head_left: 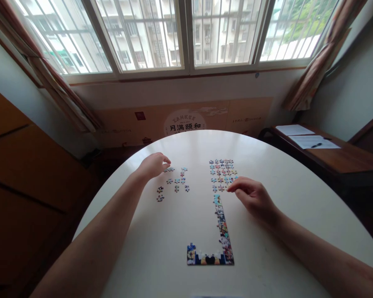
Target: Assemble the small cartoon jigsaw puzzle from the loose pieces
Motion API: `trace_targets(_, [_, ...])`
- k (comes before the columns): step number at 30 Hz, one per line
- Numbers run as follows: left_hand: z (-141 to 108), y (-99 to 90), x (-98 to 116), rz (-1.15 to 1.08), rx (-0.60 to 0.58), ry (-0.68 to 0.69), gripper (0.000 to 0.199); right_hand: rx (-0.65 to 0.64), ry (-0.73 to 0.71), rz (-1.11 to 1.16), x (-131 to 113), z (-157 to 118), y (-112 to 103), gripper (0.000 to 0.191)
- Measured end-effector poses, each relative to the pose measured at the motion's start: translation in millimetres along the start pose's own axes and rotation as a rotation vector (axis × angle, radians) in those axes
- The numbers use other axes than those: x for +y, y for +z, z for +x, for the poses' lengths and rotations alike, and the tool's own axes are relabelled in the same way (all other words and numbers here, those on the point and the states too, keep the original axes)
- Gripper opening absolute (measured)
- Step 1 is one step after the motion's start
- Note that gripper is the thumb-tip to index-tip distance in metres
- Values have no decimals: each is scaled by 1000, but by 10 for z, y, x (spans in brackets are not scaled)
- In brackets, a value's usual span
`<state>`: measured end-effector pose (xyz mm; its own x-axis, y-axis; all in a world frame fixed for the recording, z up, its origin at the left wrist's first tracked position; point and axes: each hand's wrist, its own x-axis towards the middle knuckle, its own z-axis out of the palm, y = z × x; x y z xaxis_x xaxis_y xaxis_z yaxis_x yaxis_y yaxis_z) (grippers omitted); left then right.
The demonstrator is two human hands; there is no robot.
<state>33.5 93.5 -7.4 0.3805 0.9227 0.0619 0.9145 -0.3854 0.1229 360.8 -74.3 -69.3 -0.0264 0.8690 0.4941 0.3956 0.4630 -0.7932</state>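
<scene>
My left hand (153, 164) reaches to the far left of the white table, its thumb and forefinger closed at a puzzle piece (170, 169) lying there. Just nearer and to the right are several loose puzzle pieces (182, 181), with two more dark pieces (160, 198) lower left. My right hand (251, 194) has its fingers curled together, fingertips low at the near right corner of a block of loose pieces set in rows (222, 170). Whatever it pinches is hidden. Below stands a joined puzzle border (226, 238), running down the right side and along the bottom.
The round white table (161, 248) fills the middle. To the right, a brown wooden desk (338, 156) holds paper sheets (311, 142) and a pen (316, 145). A printed cardboard panel (155, 120) stands behind the table, under barred windows. Wooden furniture (25, 182) is at left.
</scene>
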Motion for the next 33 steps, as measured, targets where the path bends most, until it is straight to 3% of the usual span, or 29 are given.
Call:
trace_targets(15, [-15, 76, 78, 43, -75, 35, 18, -8, 4, -1, -100, -25, -21, 22])
trace_targets(33, [-26, -9, 131, -77, -128, 34, 14, -128, -31, -11, -30, -27, -16, 24])
